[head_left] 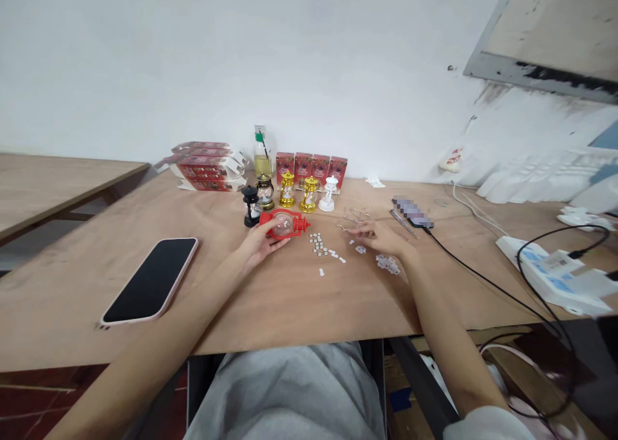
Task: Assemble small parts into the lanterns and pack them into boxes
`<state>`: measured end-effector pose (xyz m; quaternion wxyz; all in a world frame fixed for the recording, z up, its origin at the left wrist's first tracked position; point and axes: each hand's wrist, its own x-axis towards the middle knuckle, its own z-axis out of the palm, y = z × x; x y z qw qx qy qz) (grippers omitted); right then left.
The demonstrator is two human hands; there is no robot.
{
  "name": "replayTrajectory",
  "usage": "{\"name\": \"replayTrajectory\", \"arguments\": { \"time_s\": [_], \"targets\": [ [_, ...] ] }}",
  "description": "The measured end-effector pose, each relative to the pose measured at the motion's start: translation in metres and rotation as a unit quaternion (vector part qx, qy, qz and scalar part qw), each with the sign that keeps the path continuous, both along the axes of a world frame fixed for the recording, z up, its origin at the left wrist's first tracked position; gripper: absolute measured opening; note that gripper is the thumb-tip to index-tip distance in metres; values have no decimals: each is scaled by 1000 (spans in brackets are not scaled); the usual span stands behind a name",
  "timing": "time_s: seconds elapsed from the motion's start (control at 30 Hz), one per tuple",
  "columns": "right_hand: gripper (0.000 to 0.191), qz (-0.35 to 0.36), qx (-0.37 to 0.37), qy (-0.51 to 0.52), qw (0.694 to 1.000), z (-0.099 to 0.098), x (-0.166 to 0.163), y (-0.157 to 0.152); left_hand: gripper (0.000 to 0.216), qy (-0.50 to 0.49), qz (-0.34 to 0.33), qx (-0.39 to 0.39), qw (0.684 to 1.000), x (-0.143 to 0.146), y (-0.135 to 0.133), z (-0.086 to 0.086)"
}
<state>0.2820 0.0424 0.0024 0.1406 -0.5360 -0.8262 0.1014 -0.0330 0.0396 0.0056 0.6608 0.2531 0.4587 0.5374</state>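
Note:
My left hand (262, 245) is wrapped round a small red lantern (284, 225) with a clear globe, lying on its side with its top pointing right. To the right, my right hand (377, 236) pinches at the edge of a loose pile of thin bent wire handles (356, 216); one wire runs to the fingertips. Between the hands are several button cells (317, 244) and a few small white tabs (333, 254). More white pieces (387, 264) lie heaped below my right hand. Behind the red lantern stand a black lantern (251, 206), a bronze one (265, 192), two gold ones (287, 190) and a white one (328, 194).
Red printed boxes (311, 168) stand against the wall, with flattened cartons (210, 167) and a bottle (261, 156) to their left. A phone (152, 281) lies at left. At right are a screwdriver (403, 223), a cabled phone (414, 212) and a power strip (550, 276).

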Motion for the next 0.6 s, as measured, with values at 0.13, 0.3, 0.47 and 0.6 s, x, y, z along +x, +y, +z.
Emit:
{"name": "replayTrajectory", "arguments": {
  "time_s": [0.13,0.3,0.47,0.6],
  "targets": [
    [34,-172,106,-21,979,-5,16,8,21,-1,-1,0,1000,0,-1,1],
    [55,-376,107,-92,916,-22,38,13,16,0,0,-7,1000,2,-2,2],
    [47,-372,72,-83,922,-33,46,18,18,-1,-1,-5,1000,1,-1,2],
    [44,-337,78,-81,935,-30,47,19,17,3,-1,-7,1000,0,0,1]
  ]
}}
